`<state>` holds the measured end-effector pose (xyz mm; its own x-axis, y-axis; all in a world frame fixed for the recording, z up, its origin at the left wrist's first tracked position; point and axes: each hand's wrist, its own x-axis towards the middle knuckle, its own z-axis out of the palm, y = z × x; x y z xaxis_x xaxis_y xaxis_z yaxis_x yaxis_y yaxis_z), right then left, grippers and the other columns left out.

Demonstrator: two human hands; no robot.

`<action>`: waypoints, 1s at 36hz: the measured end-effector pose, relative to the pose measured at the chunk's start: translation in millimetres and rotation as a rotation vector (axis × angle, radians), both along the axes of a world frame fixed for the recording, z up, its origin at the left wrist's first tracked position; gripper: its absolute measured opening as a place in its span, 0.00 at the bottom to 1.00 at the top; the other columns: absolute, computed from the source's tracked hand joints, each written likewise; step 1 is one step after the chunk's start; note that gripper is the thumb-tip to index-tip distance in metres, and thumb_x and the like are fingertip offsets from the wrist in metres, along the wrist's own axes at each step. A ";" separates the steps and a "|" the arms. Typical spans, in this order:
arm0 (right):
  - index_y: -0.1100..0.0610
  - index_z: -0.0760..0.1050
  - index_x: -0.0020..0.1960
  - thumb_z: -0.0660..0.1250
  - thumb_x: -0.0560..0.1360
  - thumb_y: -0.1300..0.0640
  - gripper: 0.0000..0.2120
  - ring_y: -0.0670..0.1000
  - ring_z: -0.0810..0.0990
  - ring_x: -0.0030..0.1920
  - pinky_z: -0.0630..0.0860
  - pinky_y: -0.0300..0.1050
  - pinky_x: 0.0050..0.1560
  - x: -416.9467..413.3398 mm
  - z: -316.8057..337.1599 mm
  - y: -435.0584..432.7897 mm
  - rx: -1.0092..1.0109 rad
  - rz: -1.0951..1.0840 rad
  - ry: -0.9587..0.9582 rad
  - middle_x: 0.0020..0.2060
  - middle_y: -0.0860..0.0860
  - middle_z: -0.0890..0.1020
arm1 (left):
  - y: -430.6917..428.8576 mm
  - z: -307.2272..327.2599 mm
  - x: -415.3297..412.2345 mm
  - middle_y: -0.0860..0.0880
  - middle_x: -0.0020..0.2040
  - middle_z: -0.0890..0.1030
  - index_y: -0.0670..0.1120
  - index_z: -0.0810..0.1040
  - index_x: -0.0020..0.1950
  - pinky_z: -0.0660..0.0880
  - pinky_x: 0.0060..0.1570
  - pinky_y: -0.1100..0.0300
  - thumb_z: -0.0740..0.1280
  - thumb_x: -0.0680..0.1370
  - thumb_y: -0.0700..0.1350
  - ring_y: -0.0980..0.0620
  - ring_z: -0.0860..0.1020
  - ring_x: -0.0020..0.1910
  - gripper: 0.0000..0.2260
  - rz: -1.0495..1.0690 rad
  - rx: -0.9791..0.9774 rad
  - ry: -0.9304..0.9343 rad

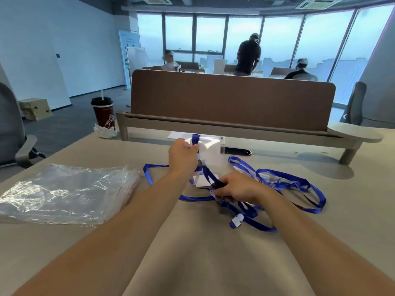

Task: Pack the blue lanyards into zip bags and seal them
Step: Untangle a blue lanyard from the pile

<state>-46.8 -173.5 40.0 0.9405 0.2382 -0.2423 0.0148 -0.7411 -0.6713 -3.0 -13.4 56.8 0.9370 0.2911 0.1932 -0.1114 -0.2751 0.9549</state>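
A flat, bright blue lanyard [206,171] with a pale clip on it is stretched between the two hands. Its long axis runs from the far end slantwise toward the near right, above the middle of the worktop [192,242]. The left hand [182,155] curls round its far end; the right hand [237,188] pinches its near end by the fingertips. Just right of that lies a loose tangle of lanyards [286,182], looping every way. A stack of clear zip bags [64,193] lies well apart on the left. A dark red cup [103,114] stands at the far left corner, beside the brown divider [230,99].
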 end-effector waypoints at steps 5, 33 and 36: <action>0.56 0.83 0.51 0.69 0.78 0.57 0.06 0.48 0.78 0.38 0.77 0.45 0.43 -6.2 14.2 6.9 -0.057 0.089 -0.061 0.42 0.54 0.84 | 3.0 -10.0 2.4 0.51 0.41 0.75 0.45 0.74 0.53 0.71 0.32 0.66 0.66 0.81 0.45 0.53 0.76 0.38 0.04 0.035 0.135 0.005; 0.57 0.80 0.57 0.65 0.79 0.61 0.08 0.56 0.81 0.50 0.78 0.46 0.42 12.3 12.9 -12.6 0.685 -0.245 0.023 0.51 0.58 0.83 | 28.3 -1.1 -26.0 0.44 0.44 0.80 0.40 0.78 0.58 0.78 0.57 0.46 0.65 0.81 0.40 0.49 0.77 0.42 0.07 -0.591 -0.161 0.214; 0.57 0.79 0.58 0.61 0.80 0.66 0.12 0.55 0.80 0.46 0.77 0.48 0.46 12.2 1.5 -10.4 0.877 -0.284 0.088 0.47 0.58 0.84 | 24.5 -3.7 -22.1 0.44 0.45 0.81 0.40 0.77 0.60 0.79 0.51 0.52 0.65 0.82 0.41 0.49 0.78 0.43 0.09 -0.508 -0.326 0.195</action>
